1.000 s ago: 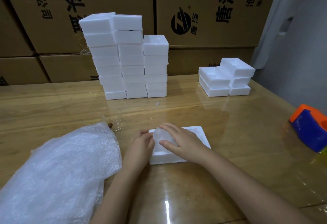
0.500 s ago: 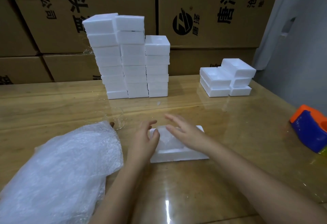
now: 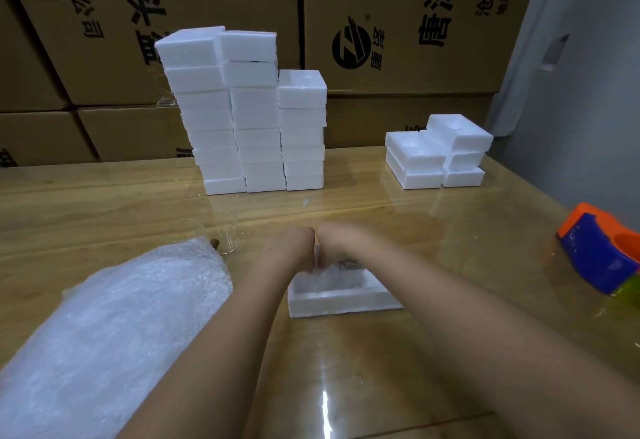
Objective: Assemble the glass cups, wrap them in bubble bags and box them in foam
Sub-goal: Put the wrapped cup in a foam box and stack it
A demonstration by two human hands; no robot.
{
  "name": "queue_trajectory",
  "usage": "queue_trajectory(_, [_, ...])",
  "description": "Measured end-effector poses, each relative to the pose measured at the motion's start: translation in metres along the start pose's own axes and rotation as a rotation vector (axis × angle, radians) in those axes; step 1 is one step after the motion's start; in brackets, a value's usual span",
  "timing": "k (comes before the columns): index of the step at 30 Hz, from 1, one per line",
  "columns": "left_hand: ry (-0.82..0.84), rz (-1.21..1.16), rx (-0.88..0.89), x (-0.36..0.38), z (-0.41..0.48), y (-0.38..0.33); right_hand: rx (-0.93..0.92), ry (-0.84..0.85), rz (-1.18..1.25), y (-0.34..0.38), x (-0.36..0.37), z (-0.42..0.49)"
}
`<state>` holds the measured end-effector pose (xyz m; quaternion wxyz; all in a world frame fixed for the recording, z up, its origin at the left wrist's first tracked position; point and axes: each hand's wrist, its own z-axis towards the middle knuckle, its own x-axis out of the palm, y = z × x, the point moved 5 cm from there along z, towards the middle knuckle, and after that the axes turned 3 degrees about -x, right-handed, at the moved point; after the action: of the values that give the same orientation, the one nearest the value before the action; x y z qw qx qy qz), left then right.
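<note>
The wrapped cup (image 3: pixel 330 274) lies in the foam tray (image 3: pixel 346 300) on the table (image 3: pixel 450 230), directly beneath both hands. The left hand (image 3: pixel 294 246) and right hand (image 3: pixel 341 243) meet knuckle to knuckle above it. Their fingers are bent down into the tray and blurred, so I cannot tell whether they grip it. The cardboard boxes (image 3: pixel 398 23) behind carry upside-down black Chinese characters and a round logo.
</note>
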<state>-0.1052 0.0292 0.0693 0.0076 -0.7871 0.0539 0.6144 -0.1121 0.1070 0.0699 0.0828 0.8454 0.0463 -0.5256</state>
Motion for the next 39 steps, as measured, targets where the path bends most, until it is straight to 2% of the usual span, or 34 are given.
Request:
queue_trajectory(4, [0.117,0.071,-0.052,0.002,0.008,-0.006,0.06,0.033,-0.033,0.001,0.005,0.01])
queue_trajectory(11, [0.088,0.06,-0.038,0.002,0.012,-0.002,-0.094,0.212,0.004,-0.005,-0.004,0.005])
queue_trajectory(14, [0.102,-0.045,-0.006,0.001,0.008,0.003,-0.09,0.166,-0.142,-0.002,-0.007,0.004])
queue_trajectory(18, [0.212,-0.331,0.038,-0.006,0.003,0.014,-0.037,0.168,-0.236,0.008,0.006,0.013])
queue_trajectory(23, [0.205,-0.109,0.05,-0.004,0.001,0.002,0.006,0.208,-0.36,0.013,0.009,0.014])
queue_trajectory(25, [0.203,-0.082,0.02,-0.001,0.003,0.001,-0.062,0.226,-0.26,0.007,0.0,0.011])
queue_trajectory(27, [0.221,-0.095,-0.006,0.0,0.005,0.003,-0.072,0.218,-0.036,-0.004,-0.012,0.01])
queue_trajectory(29, [0.231,-0.098,-0.012,0.0,0.007,0.004,-0.069,0.181,0.032,-0.008,-0.016,0.01])
queue_trajectory(32, [0.217,-0.046,-0.016,0.0,0.006,0.002,-0.099,0.079,-0.15,0.003,-0.003,0.015])
queue_trajectory(34, [0.166,-0.031,0.0,-0.001,0.004,0.002,-0.068,0.027,-0.147,0.006,0.003,0.017])
queue_trajectory(36, [0.109,-0.153,0.008,-0.001,0.001,0.008,-0.044,-0.011,-0.11,0.004,0.006,0.02])
queue_trajectory(39, [0.077,-0.666,0.001,0.011,-0.007,0.026,-0.087,-0.03,-0.081,0.001,0.006,0.018])
